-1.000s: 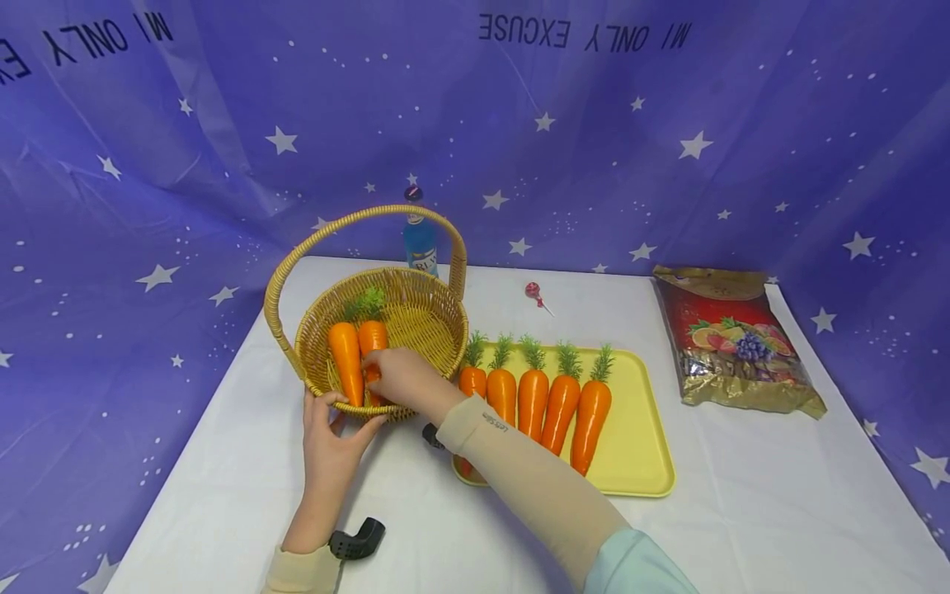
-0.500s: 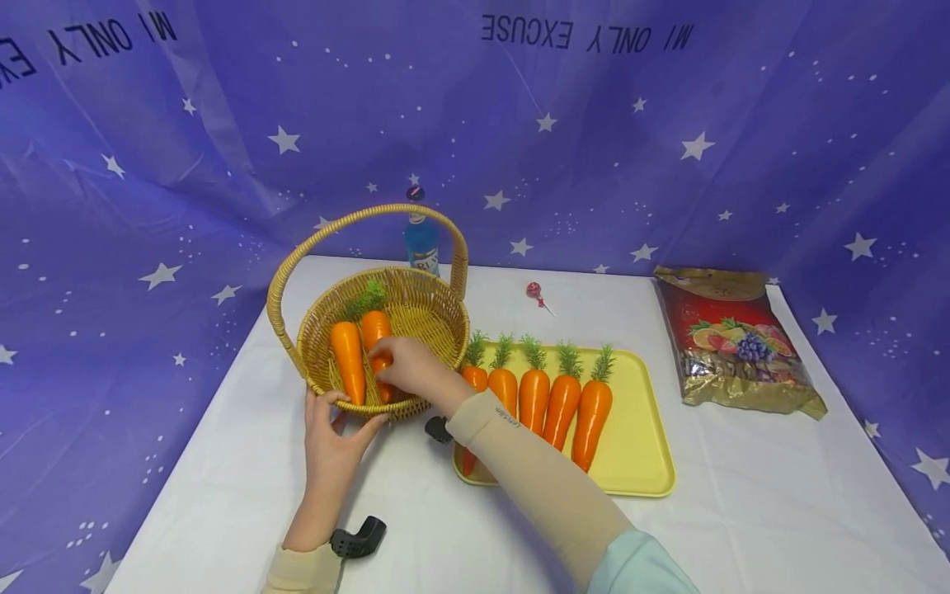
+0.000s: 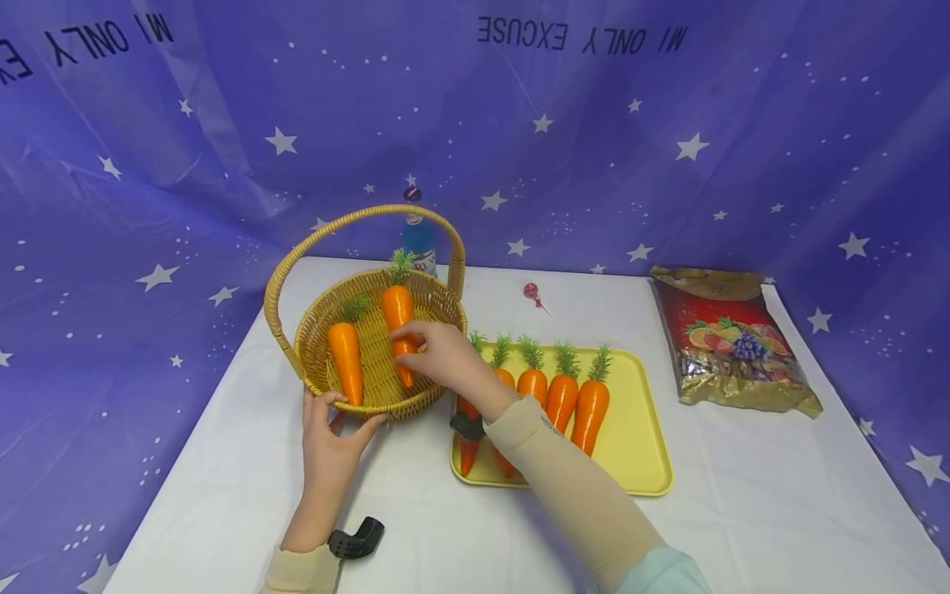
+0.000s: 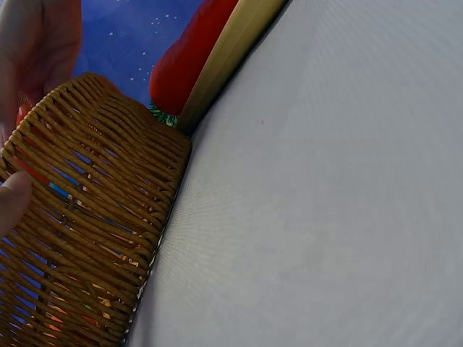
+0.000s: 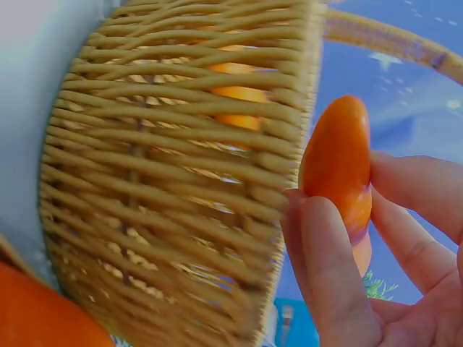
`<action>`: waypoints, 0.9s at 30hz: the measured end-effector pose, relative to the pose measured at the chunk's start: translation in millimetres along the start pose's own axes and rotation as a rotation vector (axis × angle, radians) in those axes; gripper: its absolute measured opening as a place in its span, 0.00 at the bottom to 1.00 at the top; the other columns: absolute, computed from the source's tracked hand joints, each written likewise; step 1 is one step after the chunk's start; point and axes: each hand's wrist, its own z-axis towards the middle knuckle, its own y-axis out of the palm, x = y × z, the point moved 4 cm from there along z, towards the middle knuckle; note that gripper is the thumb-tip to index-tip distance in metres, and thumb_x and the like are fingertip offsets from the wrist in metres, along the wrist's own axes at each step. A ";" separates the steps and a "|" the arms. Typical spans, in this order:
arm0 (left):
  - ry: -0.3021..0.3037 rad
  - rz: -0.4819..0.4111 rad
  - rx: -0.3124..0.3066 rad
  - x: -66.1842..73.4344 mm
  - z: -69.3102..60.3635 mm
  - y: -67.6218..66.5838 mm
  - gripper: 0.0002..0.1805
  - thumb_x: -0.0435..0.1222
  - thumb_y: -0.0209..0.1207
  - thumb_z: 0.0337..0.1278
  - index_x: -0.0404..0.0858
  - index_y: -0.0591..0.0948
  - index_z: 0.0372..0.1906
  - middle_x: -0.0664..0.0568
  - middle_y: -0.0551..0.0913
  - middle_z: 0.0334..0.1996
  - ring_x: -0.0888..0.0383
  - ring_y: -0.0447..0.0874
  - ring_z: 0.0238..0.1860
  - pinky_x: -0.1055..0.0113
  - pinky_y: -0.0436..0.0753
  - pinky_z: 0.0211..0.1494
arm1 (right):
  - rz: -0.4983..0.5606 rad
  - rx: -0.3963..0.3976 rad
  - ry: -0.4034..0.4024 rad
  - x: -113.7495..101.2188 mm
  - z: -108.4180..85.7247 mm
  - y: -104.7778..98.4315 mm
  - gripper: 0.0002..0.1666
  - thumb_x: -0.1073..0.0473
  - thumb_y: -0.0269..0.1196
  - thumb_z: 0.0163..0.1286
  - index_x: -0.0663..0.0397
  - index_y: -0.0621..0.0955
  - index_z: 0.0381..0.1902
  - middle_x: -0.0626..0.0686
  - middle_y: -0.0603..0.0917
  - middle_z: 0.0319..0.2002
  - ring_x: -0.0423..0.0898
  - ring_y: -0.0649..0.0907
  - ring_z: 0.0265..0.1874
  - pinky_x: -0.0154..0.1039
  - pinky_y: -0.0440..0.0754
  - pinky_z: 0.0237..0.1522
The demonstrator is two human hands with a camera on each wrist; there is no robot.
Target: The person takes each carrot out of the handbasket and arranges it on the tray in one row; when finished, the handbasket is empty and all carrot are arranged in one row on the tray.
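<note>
In the head view a wicker basket (image 3: 386, 410) holds a carrot (image 3: 345, 355) at its left side. My right hand (image 3: 445, 355) pinches a second carrot (image 3: 398, 309) over the basket's right part, its green top pointing to the back rim. The right wrist view shows this carrot (image 5: 340, 159) between thumb and fingers of the right hand (image 5: 405, 289), beside the basket wall (image 5: 173, 159). My left hand (image 3: 330, 445) grips the front rim of the basket, thumb outside; part of that thumb (image 4: 14, 199) lies on the weave in the left wrist view.
Right of the basket lies a yellow tray (image 3: 638, 462) with several carrots, partly hidden by the right arm. Behind the basket stands a blue bottle (image 3: 420, 239). A red lollipop (image 3: 531, 290) lies behind the tray, and a red and gold bag (image 3: 735, 338) at the right.
My right hand has moved the pinched carrot to the right and back, away from the carrot on the left. The left hand and the basket have stayed in place.
</note>
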 end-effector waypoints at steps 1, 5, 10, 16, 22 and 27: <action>0.003 0.002 0.000 0.1 -0.1 0.0 0.32 0.30 0.76 0.38 0.34 0.67 0.46 0.41 0.42 0.75 0.45 0.47 0.72 0.52 0.70 0.63 | 0.008 0.008 -0.002 0.2 -3.6 -3.8 0.21 0.53 0.66 0.66 0.39 0.80 0.57 0.45 0.80 0.54 0.43 0.79 0.45 0.38 0.79 0.41; 0.010 0.006 -0.002 0.3 -0.6 0.1 0.32 0.31 0.76 0.38 0.34 0.67 0.46 0.41 0.43 0.74 0.45 0.49 0.72 0.53 0.71 0.62 | 0.045 0.032 -0.003 1.6 -20.0 -17.1 0.21 0.54 0.66 0.66 0.38 0.80 0.57 0.46 0.80 0.54 0.43 0.80 0.39 0.37 0.80 0.35; -0.001 0.000 -0.003 -0.5 -0.6 -0.2 0.32 0.31 0.76 0.38 0.33 0.67 0.46 0.41 0.42 0.75 0.44 0.49 0.72 0.54 0.71 0.62 | 0.097 0.077 -0.003 8.4 -43.8 -31.0 0.20 0.55 0.66 0.65 0.40 0.81 0.56 0.46 0.80 0.52 0.44 0.80 0.34 0.37 0.81 0.32; -0.032 -0.006 -0.015 -1.2 -1.0 -1.0 0.32 0.31 0.75 0.40 0.32 0.67 0.48 0.43 0.37 0.76 0.46 0.44 0.73 0.51 0.69 0.64 | 0.143 0.142 0.037 23.8 -77.3 -42.1 0.20 0.56 0.68 0.64 0.37 0.82 0.54 0.42 0.79 0.53 0.44 0.80 0.34 0.37 0.82 0.31; -0.040 -0.012 -0.015 -1.5 -0.2 -1.3 0.31 0.32 0.75 0.41 0.32 0.67 0.48 0.46 0.35 0.76 0.48 0.42 0.74 0.50 0.68 0.65 | 0.178 0.219 0.058 41.5 -111.3 -54.5 0.21 0.60 0.68 0.63 0.40 0.82 0.55 0.42 0.79 0.54 0.45 0.81 0.36 0.38 0.83 0.36; -0.046 -0.012 -0.021 -1.7 -0.8 -0.6 0.32 0.32 0.75 0.41 0.33 0.67 0.48 0.46 0.35 0.76 0.49 0.41 0.74 0.51 0.68 0.65 | 0.145 0.276 0.109 61.7 -142.5 -65.2 0.23 0.60 0.69 0.63 0.42 0.81 0.56 0.47 0.80 0.51 0.47 0.81 0.38 0.38 0.83 0.36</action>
